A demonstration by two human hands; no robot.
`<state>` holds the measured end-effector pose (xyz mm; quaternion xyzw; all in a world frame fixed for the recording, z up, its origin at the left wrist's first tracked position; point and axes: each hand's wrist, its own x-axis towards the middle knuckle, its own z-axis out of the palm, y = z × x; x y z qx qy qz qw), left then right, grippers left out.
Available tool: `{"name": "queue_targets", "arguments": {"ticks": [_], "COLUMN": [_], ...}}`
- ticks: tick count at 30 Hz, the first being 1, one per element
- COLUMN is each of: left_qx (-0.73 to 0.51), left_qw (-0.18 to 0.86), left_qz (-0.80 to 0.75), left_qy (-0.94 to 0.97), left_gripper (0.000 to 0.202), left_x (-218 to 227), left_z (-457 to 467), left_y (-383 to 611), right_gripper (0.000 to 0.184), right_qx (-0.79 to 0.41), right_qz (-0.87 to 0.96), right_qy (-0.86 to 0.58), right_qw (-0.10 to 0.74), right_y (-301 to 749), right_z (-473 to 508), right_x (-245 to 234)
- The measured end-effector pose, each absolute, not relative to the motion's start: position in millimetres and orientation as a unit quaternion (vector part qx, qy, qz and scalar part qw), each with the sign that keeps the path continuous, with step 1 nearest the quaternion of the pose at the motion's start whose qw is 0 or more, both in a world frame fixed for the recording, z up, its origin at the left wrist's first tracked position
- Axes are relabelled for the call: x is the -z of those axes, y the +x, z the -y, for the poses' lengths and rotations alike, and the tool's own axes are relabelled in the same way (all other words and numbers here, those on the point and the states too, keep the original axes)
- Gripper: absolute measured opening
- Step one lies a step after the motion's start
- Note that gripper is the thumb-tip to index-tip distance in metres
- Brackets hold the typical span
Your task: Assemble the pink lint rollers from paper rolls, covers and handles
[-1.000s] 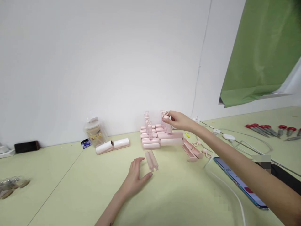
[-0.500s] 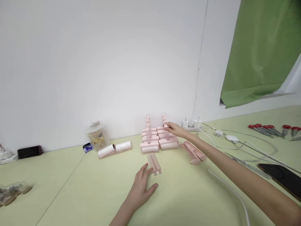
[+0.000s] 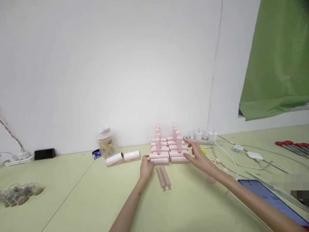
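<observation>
Two columns of pink-and-white rollers [image 3: 158, 156] lie on the table against the wall, with clear pink handle-like pieces [image 3: 179, 145] standing upright on them. My left hand [image 3: 146, 169] rests at the left end of the front left roller, its fingers bent against it and not wrapped round it. At the right side of the right column, my right hand [image 3: 198, 156] has thumb and fingers apart, holding nothing. Two long clear pink pieces [image 3: 163, 178] lie side by side in front of the rollers. Partly behind my right forearm is a pink part [image 3: 210, 178].
To the left lie two white paper rolls [image 3: 131, 156], a bagged container [image 3: 106, 145] and a blue item [image 3: 97, 154]. White cables and a power strip [image 3: 202, 141] run along the right back. A lit phone [image 3: 271, 199] lies beneath my right forearm; red-handled tools [image 3: 295, 146] are farther right.
My left hand has moved from beside the clear pieces up to the front left roller. My right hand has left the upright handle piece and opened at the right side. The view has shifted.
</observation>
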<state>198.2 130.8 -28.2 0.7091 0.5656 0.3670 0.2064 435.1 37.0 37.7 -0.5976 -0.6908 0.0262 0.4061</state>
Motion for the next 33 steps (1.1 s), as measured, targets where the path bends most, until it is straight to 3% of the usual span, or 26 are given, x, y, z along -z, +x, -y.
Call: {"name": "queue_targets", "arguments": {"ticks": [5,9,15,23,29,33], "left_qx": [-0.344,-0.281,-0.146,-0.096,-0.152,-0.196], "left_qw": [0.083,-0.007,-0.021,-0.027,-0.013,0.058], "left_qz": [-0.583,-0.593,-0.617,-0.603,-0.592,-0.586], "left_qy": [0.731,0.755,0.773,0.791,0.791,0.784], "left_gripper": [0.055,0.069,0.072,0.063,0.047,0.043], "left_x": [26.3,-2.6,-34.4,-10.6,-10.9,-13.1], "left_z": [-116.0,-132.8,-176.8,-175.8,-174.5,-165.6], "left_y": [173.4,110.2,20.6,-4.1,-8.5,-13.4], "right_gripper": [0.034,0.025,0.027,0.027,0.026,0.027], "right_qx": [-0.136,-0.225,-0.189,-0.175,-0.194,-0.208], "right_qz": [0.747,0.768,0.842,0.847,0.839,0.831], "right_qy": [-0.552,-0.508,-0.453,-0.455,-0.455,-0.46], "right_qw": [0.345,0.318,0.223,0.21,0.226,0.234], "right_y": [406.1,393.2,394.5,393.5,391.3,390.8], "right_z": [29.5,65.3,75.1,75.3,74.9,75.9], "right_x": [-19.2,4.1,13.1,16.3,13.3,12.2]}}
